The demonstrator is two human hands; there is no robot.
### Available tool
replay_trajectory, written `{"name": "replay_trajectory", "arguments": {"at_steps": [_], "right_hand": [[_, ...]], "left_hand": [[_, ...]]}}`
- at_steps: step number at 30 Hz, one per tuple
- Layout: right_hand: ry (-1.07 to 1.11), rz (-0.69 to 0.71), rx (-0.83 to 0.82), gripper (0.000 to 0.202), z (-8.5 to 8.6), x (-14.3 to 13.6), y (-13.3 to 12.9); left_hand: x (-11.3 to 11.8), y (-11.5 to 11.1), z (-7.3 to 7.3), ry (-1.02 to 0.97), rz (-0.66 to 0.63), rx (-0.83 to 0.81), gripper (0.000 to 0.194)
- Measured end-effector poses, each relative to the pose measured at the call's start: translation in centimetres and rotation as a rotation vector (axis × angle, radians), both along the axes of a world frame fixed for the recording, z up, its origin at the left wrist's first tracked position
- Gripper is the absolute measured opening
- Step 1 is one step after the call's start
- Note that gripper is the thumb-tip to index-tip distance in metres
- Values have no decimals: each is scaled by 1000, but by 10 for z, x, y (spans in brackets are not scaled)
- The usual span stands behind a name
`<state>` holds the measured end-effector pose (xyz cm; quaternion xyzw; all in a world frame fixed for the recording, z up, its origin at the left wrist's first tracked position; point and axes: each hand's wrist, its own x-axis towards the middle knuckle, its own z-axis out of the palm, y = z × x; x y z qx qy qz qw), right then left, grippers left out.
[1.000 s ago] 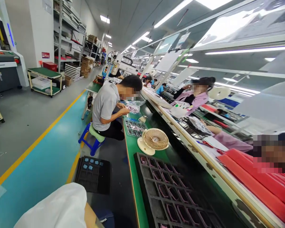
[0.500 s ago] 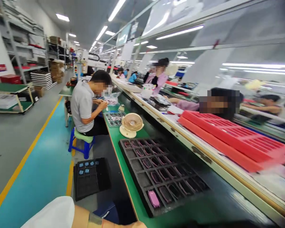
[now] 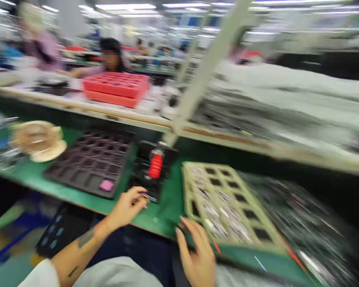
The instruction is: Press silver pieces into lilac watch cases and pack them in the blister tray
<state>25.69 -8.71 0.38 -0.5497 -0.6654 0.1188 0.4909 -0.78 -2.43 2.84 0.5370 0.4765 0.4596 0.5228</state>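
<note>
Left hand (image 3: 127, 208) pinches small part (image 3: 144, 197) near red-handled clamp (image 3: 155, 166); right hand (image 3: 197, 249), fingers loosely apart, beside beige tray (image 3: 187, 191).

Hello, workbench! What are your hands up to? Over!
Left hand pinching small part. Right hand open near pale tray. Red handle just beyond left hand.

Small purple-and-yellow part (image 3: 145, 197), blurred, pinched in left hand (image 3: 126, 207), by near end of red-handled black fixture (image 3: 155, 166).

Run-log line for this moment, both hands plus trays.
left hand: pinching small part near red handle | right hand: open, beside beige tray | black tray: pink piece in near right corner
</note>
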Motion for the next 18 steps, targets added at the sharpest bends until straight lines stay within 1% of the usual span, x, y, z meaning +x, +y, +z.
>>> {"name": "replay_trajectory", "arguments": {"at_steps": [1, 2, 3, 4, 6, 7, 9, 12, 15, 16, 18], "right_hand": [[-5, -44, -19, 25, 3, 1, -13], [-1, -92, -16, 23, 6, 2, -20], [0, -125, -21, 23, 8, 5, -22], [-9, -161, -26, 23, 8, 11, -21], [-84, -283, -89, 22, 7, 33, -17], [-105, -359, -129, 22, 6, 48, -17], [-123, -531, -221, 23, 3, 86, -24], [-117, -800, -390, 28, 0, 159, -45], [-89, -1049, -590, 28, -2, 230, -68], [-75, -1115, -645, 32, -3, 248, -74], [-47, -1208, -724, 42, -6, 270, -86]], "left_hand": [[-5, 0, -5, 5, -61, -13, 44], [-9, 4, -11, 13, -131, -29, 48], [-12, 12, -19, 24, -162, -31, 51], [-14, 21, -27, 34, -115, -8, 53], [-15, 39, -41, 49, -82, 32, 54], [-15, 44, -45, 45, -65, 46, 52], [-16, 48, -50, 13, -38, 58, 47], [-17, 45, -50, -59, 14, 81, 42], [-14, 44, -48, -45, -8, 100, 45], [-13, 44, -47, -21, -19, 99, 46], [-9, 42, -43, 39, -8, 112, 49]]}}
